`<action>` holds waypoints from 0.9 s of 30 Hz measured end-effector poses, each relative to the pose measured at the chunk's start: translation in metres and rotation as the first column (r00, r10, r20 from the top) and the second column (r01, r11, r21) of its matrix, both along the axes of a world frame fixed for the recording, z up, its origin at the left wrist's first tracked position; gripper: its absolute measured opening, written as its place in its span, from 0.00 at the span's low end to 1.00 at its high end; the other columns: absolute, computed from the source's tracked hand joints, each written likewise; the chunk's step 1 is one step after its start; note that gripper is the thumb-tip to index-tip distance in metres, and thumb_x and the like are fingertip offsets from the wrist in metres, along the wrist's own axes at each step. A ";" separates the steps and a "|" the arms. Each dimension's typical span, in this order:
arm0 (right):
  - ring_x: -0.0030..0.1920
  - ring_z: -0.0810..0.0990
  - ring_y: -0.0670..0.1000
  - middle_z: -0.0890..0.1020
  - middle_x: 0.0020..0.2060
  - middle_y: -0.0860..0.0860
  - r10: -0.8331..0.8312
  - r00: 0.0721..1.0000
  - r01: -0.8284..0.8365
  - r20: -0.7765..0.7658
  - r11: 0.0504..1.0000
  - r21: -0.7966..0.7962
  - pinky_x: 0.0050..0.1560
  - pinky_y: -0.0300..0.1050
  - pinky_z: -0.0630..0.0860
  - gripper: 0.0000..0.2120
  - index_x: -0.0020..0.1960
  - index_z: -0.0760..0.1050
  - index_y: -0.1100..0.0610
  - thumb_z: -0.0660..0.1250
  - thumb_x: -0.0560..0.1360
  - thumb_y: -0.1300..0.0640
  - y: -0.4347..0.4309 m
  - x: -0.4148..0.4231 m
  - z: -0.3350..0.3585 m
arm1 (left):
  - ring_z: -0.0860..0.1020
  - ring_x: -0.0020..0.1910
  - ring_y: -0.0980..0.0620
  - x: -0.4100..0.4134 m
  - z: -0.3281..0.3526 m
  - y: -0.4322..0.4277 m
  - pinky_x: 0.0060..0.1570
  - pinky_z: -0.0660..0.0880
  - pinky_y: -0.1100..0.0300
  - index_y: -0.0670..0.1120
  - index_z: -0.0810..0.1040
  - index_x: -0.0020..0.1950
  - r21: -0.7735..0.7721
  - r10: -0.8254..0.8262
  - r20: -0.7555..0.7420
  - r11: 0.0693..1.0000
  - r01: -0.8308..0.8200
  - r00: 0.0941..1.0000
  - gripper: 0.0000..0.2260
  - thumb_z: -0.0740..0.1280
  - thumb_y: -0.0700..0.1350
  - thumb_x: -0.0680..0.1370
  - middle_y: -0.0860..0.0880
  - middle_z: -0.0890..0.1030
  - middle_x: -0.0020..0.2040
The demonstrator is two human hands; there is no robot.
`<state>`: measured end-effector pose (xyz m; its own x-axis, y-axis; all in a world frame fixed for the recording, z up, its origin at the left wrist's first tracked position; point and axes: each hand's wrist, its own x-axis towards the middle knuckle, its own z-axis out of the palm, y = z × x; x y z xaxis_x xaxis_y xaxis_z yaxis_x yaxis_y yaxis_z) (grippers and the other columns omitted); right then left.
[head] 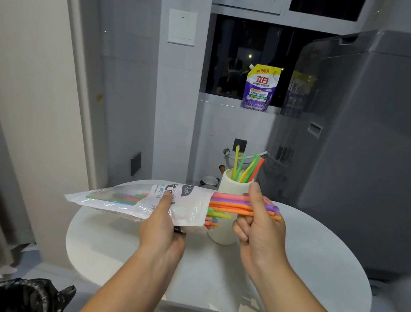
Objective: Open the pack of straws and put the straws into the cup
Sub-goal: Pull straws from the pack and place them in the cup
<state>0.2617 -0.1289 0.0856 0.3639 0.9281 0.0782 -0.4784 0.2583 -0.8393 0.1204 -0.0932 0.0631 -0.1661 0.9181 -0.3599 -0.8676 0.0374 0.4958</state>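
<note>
Protruding coloured straws, opened pack

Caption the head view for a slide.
Left hand holds the opened straw pack; right hand grips straws sticking from it, before the cup.

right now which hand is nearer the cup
Right. The right hand pinches straws just in front of the cup; the left hand grips the pack farther to its left.

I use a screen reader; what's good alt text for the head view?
Over a round white table, the left hand holds an opened straw pack while the right hand grips coloured straws sticking out of its mouth. A cream cup behind already holds several straws.
</note>
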 end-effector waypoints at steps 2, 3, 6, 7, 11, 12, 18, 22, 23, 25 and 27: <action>0.19 0.60 0.45 0.65 0.22 0.48 0.016 0.999 -0.015 -0.034 1.000 0.009 0.19 0.37 0.59 0.21 0.37 0.72 0.55 0.77 0.63 0.42 0.000 -0.001 -0.002 | 0.86 0.51 0.48 0.000 0.000 0.001 0.26 0.80 0.61 0.45 0.74 0.77 -0.001 0.006 0.013 1.000 -0.006 1.000 0.22 0.71 0.42 0.83 0.44 0.85 0.67; 0.20 0.61 0.45 0.65 0.22 0.48 0.014 0.999 -0.013 -0.050 1.000 0.013 0.20 0.37 0.59 0.21 0.35 0.72 0.54 0.78 0.62 0.42 0.000 -0.002 -0.003 | 0.86 0.50 0.49 0.000 0.000 0.002 0.26 0.80 0.61 0.45 0.73 0.77 -0.001 0.010 0.020 1.000 -0.010 1.000 0.23 0.71 0.42 0.83 0.44 0.85 0.67; 0.25 0.65 0.47 0.67 0.25 0.48 -0.031 1.000 0.031 0.005 1.000 0.002 0.25 0.41 0.64 0.16 0.34 0.77 0.50 0.79 0.65 0.40 -0.001 -0.007 -0.013 | 0.86 0.46 0.51 -0.001 0.002 0.002 0.26 0.80 0.62 0.46 0.73 0.77 0.000 0.034 0.040 0.999 -0.034 0.999 0.23 0.72 0.42 0.83 0.46 0.85 0.66; 0.28 0.68 0.47 0.70 0.26 0.48 -0.048 0.997 0.049 0.053 0.999 -0.010 0.29 0.42 0.67 0.14 0.38 0.79 0.49 0.77 0.66 0.40 -0.002 -0.010 -0.017 | 0.86 0.46 0.51 -0.002 0.002 0.002 0.26 0.80 0.62 0.46 0.73 0.77 0.005 0.039 0.044 0.999 -0.039 0.998 0.22 0.71 0.42 0.83 0.46 0.85 0.66; 0.46 0.85 0.49 0.87 0.45 0.49 -0.005 0.996 0.009 0.093 0.999 -0.046 0.47 0.45 0.77 0.19 0.53 0.83 0.48 0.74 0.68 0.38 -0.005 -0.022 -0.018 | 0.87 0.50 0.49 -0.001 0.001 0.002 0.28 0.83 0.59 0.47 0.75 0.76 0.024 0.027 0.011 0.999 -0.027 1.000 0.22 0.72 0.43 0.82 0.46 0.86 0.65; 0.49 0.86 0.50 0.88 0.49 0.51 0.008 0.999 -0.005 0.054 0.998 -0.061 0.50 0.46 0.78 0.22 0.57 0.82 0.49 0.74 0.68 0.39 -0.003 -0.023 -0.015 | 0.87 0.54 0.47 0.001 0.000 0.001 0.34 0.86 0.55 0.46 0.76 0.76 0.035 0.013 -0.002 0.999 -0.013 1.000 0.22 0.73 0.43 0.82 0.46 0.86 0.65; 0.46 0.88 0.52 0.88 0.47 0.52 0.042 0.989 -0.061 -0.139 0.989 -0.137 0.42 0.46 0.83 0.17 0.53 0.85 0.55 0.76 0.68 0.48 0.002 -0.026 0.003 | 0.86 0.61 0.43 0.011 -0.007 -0.002 0.65 0.80 0.38 0.45 0.77 0.75 0.093 -0.017 -0.014 0.996 0.018 1.000 0.20 0.72 0.43 0.83 0.44 0.87 0.63; 0.44 0.88 0.49 0.88 0.47 0.53 0.047 0.986 -0.065 -0.158 0.992 -0.108 0.40 0.44 0.83 0.23 0.52 0.84 0.61 0.76 0.62 0.48 0.003 -0.020 0.008 | 0.86 0.60 0.44 0.013 -0.007 -0.003 0.62 0.82 0.40 0.46 0.76 0.75 0.086 -0.018 -0.008 0.996 0.018 1.000 0.20 0.71 0.42 0.83 0.45 0.87 0.64; 0.48 0.88 0.50 0.88 0.49 0.54 0.054 0.984 -0.073 -0.169 0.991 -0.109 0.45 0.46 0.82 0.16 0.52 0.83 0.61 0.72 0.71 0.50 0.005 -0.018 0.008 | 0.86 0.61 0.44 0.012 -0.007 -0.002 0.64 0.81 0.39 0.46 0.76 0.76 0.086 -0.019 -0.006 0.996 0.019 1.000 0.20 0.71 0.42 0.83 0.45 0.87 0.64; 0.55 0.86 0.52 0.88 0.51 0.55 0.053 0.979 -0.073 -0.197 0.992 -0.098 0.55 0.49 0.80 0.15 0.50 0.82 0.63 0.61 0.82 0.54 0.006 -0.014 0.010 | 0.86 0.60 0.44 0.010 -0.005 -0.002 0.63 0.82 0.39 0.45 0.75 0.76 0.073 -0.013 -0.008 0.997 0.013 1.000 0.20 0.70 0.42 0.84 0.45 0.86 0.65; 0.57 0.85 0.54 0.87 0.52 0.58 0.055 0.977 -0.071 -0.208 0.995 -0.073 0.62 0.51 0.77 0.17 0.48 0.81 0.65 0.59 0.83 0.56 0.007 -0.009 0.015 | 0.88 0.52 0.48 0.007 -0.004 -0.001 0.49 0.87 0.48 0.45 0.75 0.76 0.043 0.007 -0.008 0.999 -0.007 1.000 0.20 0.70 0.41 0.83 0.45 0.86 0.65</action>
<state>0.2524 -0.1223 0.1007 0.3052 0.9499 -0.0674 -0.6558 0.1583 -0.7382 0.1270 -0.0941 0.0594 -0.1751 0.9317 -0.3183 -0.8638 0.0098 0.5037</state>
